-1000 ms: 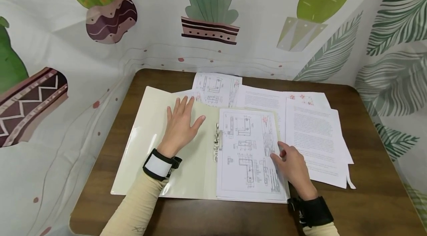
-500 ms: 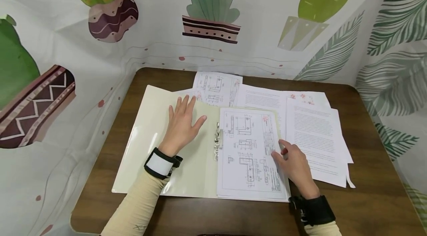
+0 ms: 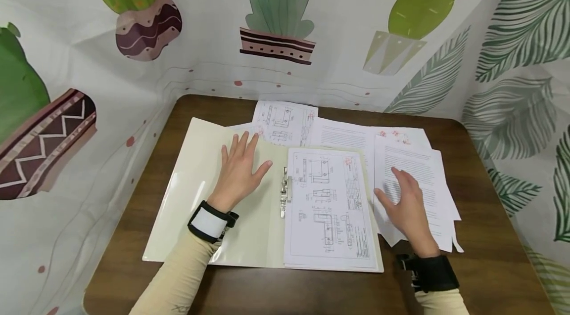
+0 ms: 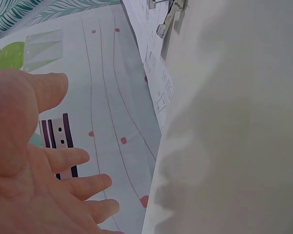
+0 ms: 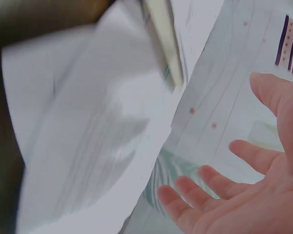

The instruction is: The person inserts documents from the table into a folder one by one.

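A cream folder [image 3: 178, 236] lies opened flat on the table. My left hand [image 3: 238, 174] is spread above its left cover; the left wrist view shows a gap between that hand [image 4: 34, 165] and the cover [image 4: 234, 146]. On the folder's right side lies a stack topped by a technical drawing [image 3: 307, 250], its left edge beside a metal clip [image 3: 285, 194]. My right hand [image 3: 409, 208] hovers over loose printed text sheets [image 3: 429, 171], fingers apart and holding nothing. In the right wrist view the hand [image 5: 244, 195] is clear of the paper [image 5: 102, 161].
Behind the folder lie another drawing sheet [image 3: 285, 117] and a printed page [image 3: 340, 132], partly covered. The brown table [image 3: 294, 290] meets a cactus-print cloth [image 3: 213, 8] at its back edge. One loose strip of paper [image 3: 456, 243] sticks out on the right.
My right hand has left the right edge of the drawing stack and moved right, over the loose text sheets, its fingers spreading. My left hand has stayed above the left cover.
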A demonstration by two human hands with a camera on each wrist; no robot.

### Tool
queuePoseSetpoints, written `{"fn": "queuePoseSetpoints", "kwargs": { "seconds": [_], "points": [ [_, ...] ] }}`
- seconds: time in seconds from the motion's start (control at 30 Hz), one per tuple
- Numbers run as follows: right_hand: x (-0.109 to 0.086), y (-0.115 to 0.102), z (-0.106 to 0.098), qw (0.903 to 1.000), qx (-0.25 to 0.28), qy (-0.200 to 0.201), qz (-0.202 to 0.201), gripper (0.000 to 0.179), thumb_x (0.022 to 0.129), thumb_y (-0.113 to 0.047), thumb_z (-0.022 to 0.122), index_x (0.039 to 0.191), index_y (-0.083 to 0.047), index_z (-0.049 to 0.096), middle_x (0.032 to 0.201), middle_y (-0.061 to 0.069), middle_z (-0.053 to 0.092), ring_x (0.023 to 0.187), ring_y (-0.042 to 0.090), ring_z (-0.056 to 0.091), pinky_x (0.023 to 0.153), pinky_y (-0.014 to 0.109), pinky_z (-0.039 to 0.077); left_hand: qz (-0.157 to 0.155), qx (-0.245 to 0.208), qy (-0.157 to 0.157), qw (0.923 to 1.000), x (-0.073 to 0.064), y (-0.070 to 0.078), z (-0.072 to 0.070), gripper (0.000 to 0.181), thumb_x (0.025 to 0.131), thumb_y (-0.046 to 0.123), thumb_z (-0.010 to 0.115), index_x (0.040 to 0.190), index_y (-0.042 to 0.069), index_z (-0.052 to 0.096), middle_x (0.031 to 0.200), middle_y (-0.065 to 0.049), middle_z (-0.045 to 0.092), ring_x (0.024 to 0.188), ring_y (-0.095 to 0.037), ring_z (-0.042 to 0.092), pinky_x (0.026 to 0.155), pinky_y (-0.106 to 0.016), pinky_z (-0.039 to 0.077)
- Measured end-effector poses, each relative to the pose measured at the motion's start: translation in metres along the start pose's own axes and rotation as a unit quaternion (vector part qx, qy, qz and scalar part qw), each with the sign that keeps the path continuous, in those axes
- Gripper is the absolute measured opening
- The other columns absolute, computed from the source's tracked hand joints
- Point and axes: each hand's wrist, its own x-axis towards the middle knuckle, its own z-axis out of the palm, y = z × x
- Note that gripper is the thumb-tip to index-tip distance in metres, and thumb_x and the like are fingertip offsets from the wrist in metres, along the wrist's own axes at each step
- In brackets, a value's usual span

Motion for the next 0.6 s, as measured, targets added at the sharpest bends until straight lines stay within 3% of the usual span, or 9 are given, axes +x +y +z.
{"fn": "queuePoseSetpoints", "kwargs": {
  "seconds": [0.3,0.6],
  "points": [
    [0.024,0.045,-0.028,0.9959,-0.036,-0.017,0.081,0.081,0.098,-0.020,0.070,0.157,0.009,0.023,0.154,0.041,0.028,0.142,0.060,0.024,0.112,0.075,0.018,0.003,-0.007,0.003,1.0000,0.000,0.001,-0.001,0.076,0.100,0.038,0.067,0.160,0.004,0.034,0.165,-0.027,0.025,0.155,-0.047,0.011,0.120,-0.068,0.001],
    [0.034,0.077,-0.045,0.9845,-0.058,-0.063,0.153,0.088,0.100,-0.031,0.066,0.159,0.008,0.014,0.157,0.041,0.020,0.142,0.062,0.021,0.110,0.079,0.014,0.002,-0.005,0.000,1.0000,0.001,0.002,-0.001,0.076,0.100,0.038,0.066,0.160,0.005,0.033,0.164,-0.027,0.026,0.155,-0.046,0.011,0.120,-0.067,0.001]
  ]
}}
